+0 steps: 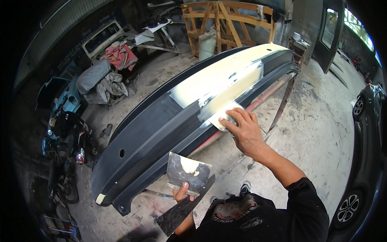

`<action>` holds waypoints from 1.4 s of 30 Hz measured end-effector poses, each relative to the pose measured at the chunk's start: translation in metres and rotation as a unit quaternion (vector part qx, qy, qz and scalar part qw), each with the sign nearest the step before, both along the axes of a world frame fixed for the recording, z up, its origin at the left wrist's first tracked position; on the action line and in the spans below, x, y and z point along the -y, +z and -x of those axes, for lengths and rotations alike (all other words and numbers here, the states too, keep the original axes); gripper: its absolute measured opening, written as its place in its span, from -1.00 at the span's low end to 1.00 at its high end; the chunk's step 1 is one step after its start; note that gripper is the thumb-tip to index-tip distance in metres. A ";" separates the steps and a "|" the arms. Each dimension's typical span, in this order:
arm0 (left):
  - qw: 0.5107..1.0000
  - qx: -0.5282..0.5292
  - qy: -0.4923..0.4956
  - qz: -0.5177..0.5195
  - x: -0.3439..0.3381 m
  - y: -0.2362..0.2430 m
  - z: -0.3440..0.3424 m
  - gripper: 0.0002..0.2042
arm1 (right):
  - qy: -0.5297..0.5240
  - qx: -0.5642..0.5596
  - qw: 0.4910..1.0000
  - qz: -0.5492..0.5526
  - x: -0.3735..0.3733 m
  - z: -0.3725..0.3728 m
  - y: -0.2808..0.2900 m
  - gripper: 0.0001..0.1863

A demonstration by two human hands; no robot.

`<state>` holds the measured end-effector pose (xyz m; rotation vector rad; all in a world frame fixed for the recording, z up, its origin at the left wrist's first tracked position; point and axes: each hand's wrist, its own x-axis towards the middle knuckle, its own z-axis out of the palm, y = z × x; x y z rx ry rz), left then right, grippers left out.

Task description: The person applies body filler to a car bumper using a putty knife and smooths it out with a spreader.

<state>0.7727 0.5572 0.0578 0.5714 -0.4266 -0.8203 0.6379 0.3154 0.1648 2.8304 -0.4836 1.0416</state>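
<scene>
While hands [246, 131] work, bumper [161, 121] underlies.

The bumper [161, 133] before me is dark grey, with a broad cream-white patch of filler [225, 76] over its far half. The metal plate [188, 173] I hold is dull grey with a pale cream dab. My sleeve [302, 209] is black, the floor [314, 133] mottled grey, the wooden frame [225, 20] orange-tan.
</scene>
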 end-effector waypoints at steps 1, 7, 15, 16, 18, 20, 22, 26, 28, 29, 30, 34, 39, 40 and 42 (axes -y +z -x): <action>1.000 0.000 -0.001 -0.001 0.000 -0.001 -0.001 -0.52 | 0.000 -0.001 1.000 -0.001 0.000 0.000 0.001 -0.46; 1.000 0.004 -0.020 -0.004 0.003 -0.005 -0.003 -0.50 | 0.002 -0.013 1.000 -0.012 -0.003 0.003 0.012 -0.49; 0.999 0.012 -0.027 -0.029 -0.001 -0.006 -0.001 -0.49 | -0.014 -0.042 0.999 -0.028 -0.013 0.029 0.031 -0.49; 0.999 0.007 -0.024 -0.034 0.000 -0.004 0.001 -0.49 | -0.014 -0.029 0.999 -0.026 -0.012 0.030 0.028 -0.48; 0.999 -0.001 -0.021 -0.045 0.003 0.000 0.005 -0.48 | -0.010 -0.008 1.000 -0.021 -0.007 0.032 0.024 -0.47; 0.999 -0.005 -0.033 -0.032 0.006 -0.004 0.009 -0.49 | -0.003 0.006 1.000 -0.015 0.002 0.033 0.022 -0.45; 0.999 -0.008 -0.050 -0.020 0.012 -0.005 0.012 -0.50 | -0.006 -0.001 1.000 -0.009 0.009 0.033 0.022 -0.44; 0.997 -0.007 -0.077 0.006 0.019 -0.007 0.014 -0.49 | 0.062 0.002 0.996 -0.058 0.002 0.042 0.030 -0.41; 0.995 -0.020 -0.094 0.018 0.023 -0.004 0.020 -0.47 | 0.188 0.017 0.969 -0.156 -0.013 0.049 0.022 -0.40; 0.994 -0.033 -0.103 0.022 0.029 0.001 0.025 -0.48 | 0.248 0.024 0.947 -0.205 -0.022 0.054 0.018 -0.39; 0.994 -0.034 -0.101 0.013 0.033 0.005 0.030 -0.48 | 0.278 0.009 0.925 -0.258 -0.031 0.057 0.017 -0.43; 0.995 -0.029 -0.099 0.018 0.045 0.019 0.040 -0.49 | 0.240 -0.092 0.836 -0.484 -0.029 0.080 0.004 -0.46; 0.995 0.007 -0.101 0.001 0.061 0.017 0.037 -0.47 | 0.184 0.005 0.905 -0.384 -0.023 0.100 0.007 -0.48; 0.994 0.023 -0.111 0.008 0.063 0.016 0.037 -0.47 | 0.205 0.019 0.905 -0.371 -0.019 0.103 0.004 -0.49; 0.991 0.036 -0.126 0.009 0.067 0.011 0.039 -0.45 | 0.194 0.009 0.913 -0.359 -0.009 0.113 -0.002 -0.50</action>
